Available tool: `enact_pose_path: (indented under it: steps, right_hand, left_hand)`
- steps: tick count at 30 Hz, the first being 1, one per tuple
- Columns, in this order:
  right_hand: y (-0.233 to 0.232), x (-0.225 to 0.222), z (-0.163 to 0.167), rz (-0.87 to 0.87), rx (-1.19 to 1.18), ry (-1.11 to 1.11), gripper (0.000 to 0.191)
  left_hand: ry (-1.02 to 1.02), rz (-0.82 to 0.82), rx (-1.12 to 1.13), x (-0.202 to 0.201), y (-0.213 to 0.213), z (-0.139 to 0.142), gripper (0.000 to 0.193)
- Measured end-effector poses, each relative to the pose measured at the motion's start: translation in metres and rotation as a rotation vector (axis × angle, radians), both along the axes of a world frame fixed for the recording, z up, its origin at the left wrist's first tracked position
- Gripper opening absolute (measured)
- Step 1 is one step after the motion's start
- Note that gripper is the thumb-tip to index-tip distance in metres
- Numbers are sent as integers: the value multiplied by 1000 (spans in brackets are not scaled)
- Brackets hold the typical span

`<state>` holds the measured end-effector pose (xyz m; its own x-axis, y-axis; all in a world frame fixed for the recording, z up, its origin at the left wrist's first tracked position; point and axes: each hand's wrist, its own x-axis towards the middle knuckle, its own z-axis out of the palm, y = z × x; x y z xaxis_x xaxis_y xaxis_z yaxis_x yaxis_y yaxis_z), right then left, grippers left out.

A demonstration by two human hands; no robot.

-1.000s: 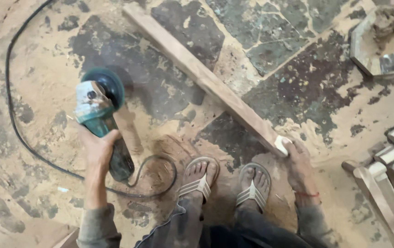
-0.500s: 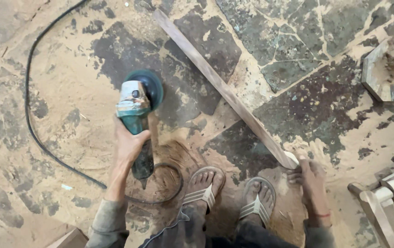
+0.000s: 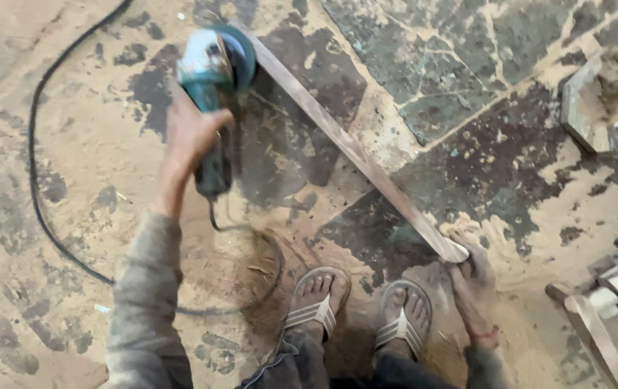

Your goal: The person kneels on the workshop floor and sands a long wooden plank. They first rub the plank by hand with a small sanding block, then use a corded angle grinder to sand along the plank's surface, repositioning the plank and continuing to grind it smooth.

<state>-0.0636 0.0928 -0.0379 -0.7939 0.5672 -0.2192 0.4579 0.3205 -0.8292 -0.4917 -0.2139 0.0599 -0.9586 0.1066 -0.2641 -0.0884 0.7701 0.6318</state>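
My left hand (image 3: 188,137) grips the body of a teal angle grinder (image 3: 215,79), whose round disc guard sits against the far end of a long narrow wooden strip (image 3: 355,151). The strip runs diagonally across the stone floor from upper left to lower right. Its near end rests under the fingers of my right hand (image 3: 473,284), which presses it to the floor. My two feet in grey sandals (image 3: 355,310) are planted between the hands, just short of the strip.
The grinder's black cable (image 3: 42,209) loops across the sawdust-covered floor on the left and curls near my feet. Stacked wooden pieces (image 3: 611,302) lie at the right edge. An angular wooden frame piece (image 3: 604,108) sits at the upper right.
My left hand has carried the grinder up and to the right, from the open floor onto the far end of the strip. The right hand stays on the near end.
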Motion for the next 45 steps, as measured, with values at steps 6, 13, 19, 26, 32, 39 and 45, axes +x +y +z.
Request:
enact_pose_path:
  steps: [6,13,19,26,32,39,45]
  right_hand:
    - [-6,0,-1,-53,-87,110,43]
    - [3,3,6,11,37,51,48]
    - [9,8,0,-83,-92,83,46]
    - [11,12,7,-9,-19,92,51]
    - [-6,-2,0,-97,-174,98,39]
    - [-5,0,-8,-141,-238,123,39]
    - [-2,-2,-11,-57,-259,151,44]
  left_hand:
    - [10,-124,-45,-21,14,1,88]
    - [-112,-348,-134,51,18,-27,90]
    - [-317,-619,-172,177,49,-36,107]
    - [-72,-1033,-200,258,90,-37,124]
    - [-395,-923,-162,213,81,-11,111]
    - [-164,-371,-137,78,54,-4,120]
    - [-23,-124,-86,-16,31,25,109]
